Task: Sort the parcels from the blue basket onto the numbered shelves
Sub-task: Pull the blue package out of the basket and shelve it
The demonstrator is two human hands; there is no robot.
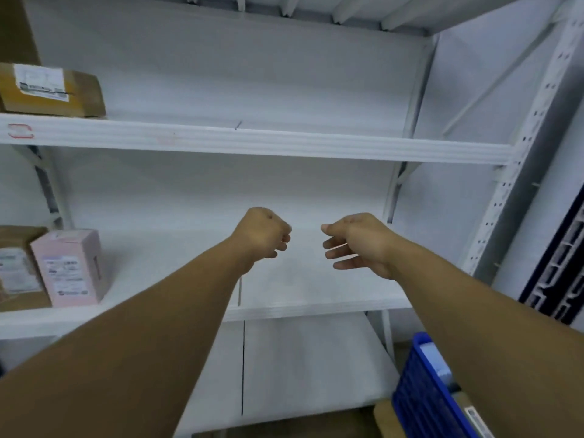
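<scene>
Now both your arms reach out over the middle shelf [316, 289], holding nothing. Your left hand [264, 232] is curled into a fist. Your right hand [357, 245] hangs with its fingers [336, 252] relaxed and apart. The basket [423, 390] sits near right. The next step is probably to reach down there, grip one parcel firmly and read its label first. A pink parcel [71, 267] stands at the shelf's left.

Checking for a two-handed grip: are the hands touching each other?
Apart. The head view shows bare white shelf between left hand and right hand.
</scene>
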